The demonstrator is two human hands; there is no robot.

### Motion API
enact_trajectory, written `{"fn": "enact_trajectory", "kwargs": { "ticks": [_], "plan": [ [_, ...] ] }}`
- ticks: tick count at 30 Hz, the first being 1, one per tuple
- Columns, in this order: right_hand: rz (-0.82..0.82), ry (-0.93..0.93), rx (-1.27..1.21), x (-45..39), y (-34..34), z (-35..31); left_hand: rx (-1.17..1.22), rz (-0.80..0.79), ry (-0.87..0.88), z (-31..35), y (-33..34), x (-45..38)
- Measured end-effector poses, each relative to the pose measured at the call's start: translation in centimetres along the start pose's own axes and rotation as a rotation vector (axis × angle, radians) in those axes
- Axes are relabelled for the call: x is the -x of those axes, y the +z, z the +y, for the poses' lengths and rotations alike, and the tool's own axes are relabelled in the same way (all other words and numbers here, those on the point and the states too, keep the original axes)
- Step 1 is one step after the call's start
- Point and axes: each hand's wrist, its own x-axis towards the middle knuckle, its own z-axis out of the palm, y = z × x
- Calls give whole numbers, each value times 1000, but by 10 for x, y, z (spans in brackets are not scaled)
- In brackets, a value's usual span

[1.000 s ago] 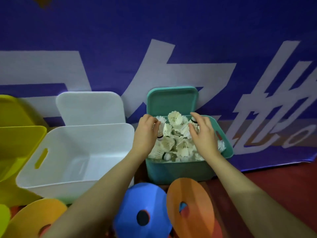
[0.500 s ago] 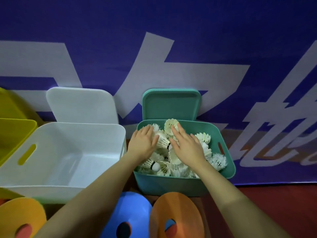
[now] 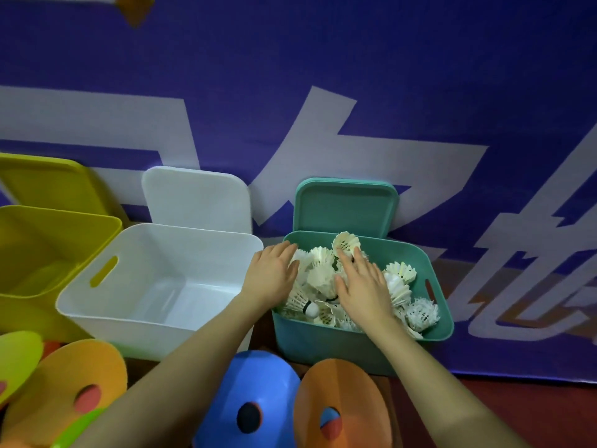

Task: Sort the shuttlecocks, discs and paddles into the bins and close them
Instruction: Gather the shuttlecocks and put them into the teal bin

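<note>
**Shuttlecocks binned, discs and lids still to go**

White bin (image 3: 155,286) and yellow bin (image 3: 48,250) hold nothing visible; lids propped behind. Teal bin (image 3: 365,344) heaped with shuttlecocks (image 3: 319,279), skirts pointing every way, no shared axis. Discs (image 3: 248,405) lying loose in front. Left hand (image 3: 271,273) and right hand (image 3: 361,286) flat, fingers spread, pressing the pile, gripping nothing.

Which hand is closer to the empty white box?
The left hand. It rests on the shuttlecocks at the teal bin's left edge, right beside the white box. The right hand lies farther right, mid-bin.
</note>
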Motion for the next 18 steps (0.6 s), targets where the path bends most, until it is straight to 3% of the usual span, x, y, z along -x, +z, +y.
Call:
{"fn": "enact_trajectory", "kwargs": {
  "ticks": [8,18],
  "plan": [
    [120,-10,-92,51,-17,-52,89,115,130,-15,-47,72],
    [161,-94,-349,128,-2,-176,93,95,92,-96,-104,183]
  ]
}}
